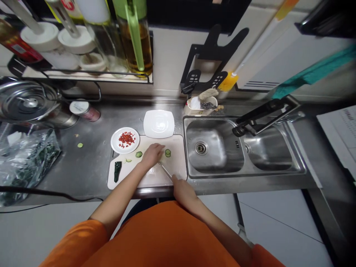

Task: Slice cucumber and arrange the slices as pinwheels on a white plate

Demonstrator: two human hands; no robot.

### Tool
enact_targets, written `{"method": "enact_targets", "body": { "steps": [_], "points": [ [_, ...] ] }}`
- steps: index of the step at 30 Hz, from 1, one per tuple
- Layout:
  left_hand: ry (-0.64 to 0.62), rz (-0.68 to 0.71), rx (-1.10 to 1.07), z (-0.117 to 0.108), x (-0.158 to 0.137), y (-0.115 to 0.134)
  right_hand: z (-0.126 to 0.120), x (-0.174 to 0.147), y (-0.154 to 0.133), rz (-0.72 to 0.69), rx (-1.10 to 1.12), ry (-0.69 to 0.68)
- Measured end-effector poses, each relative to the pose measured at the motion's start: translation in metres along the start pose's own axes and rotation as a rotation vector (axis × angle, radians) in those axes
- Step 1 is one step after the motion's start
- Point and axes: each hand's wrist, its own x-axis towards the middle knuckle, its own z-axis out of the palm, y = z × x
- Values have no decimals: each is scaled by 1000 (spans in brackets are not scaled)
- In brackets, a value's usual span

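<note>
The slim silver metal knife [166, 171] is over the pale rectangular cutting board [178, 163]; strokes should be slow, fingertips of the left hand [152, 155] tucked clear. Its long axis runs diagonally, blade pointing forward-left. The right hand [185, 192] wraps its near end; whether the left pinches anything, I cannot tell.

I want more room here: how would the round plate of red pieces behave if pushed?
The round plate looks rigid, so it would probably slide whole. Its edge overlaps the cutting board in view, so it might tilt or catch there. The red pieces lie loose, so a jolt could scatter them.
</note>
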Motion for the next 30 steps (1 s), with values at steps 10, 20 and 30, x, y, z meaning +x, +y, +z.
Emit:
{"method": "enact_targets", "body": {
  "steps": [10,20,30],
  "points": [
    [-222,108,22,15,26,8,9,5,5,-3,12,8],
    [31,-486,-174,-4,-17,3,4,8,7,-9,-2,-3],
    [77,-304,-102,-4,-55,-5,-2,15,6,-9,5,2]
  ]
}}
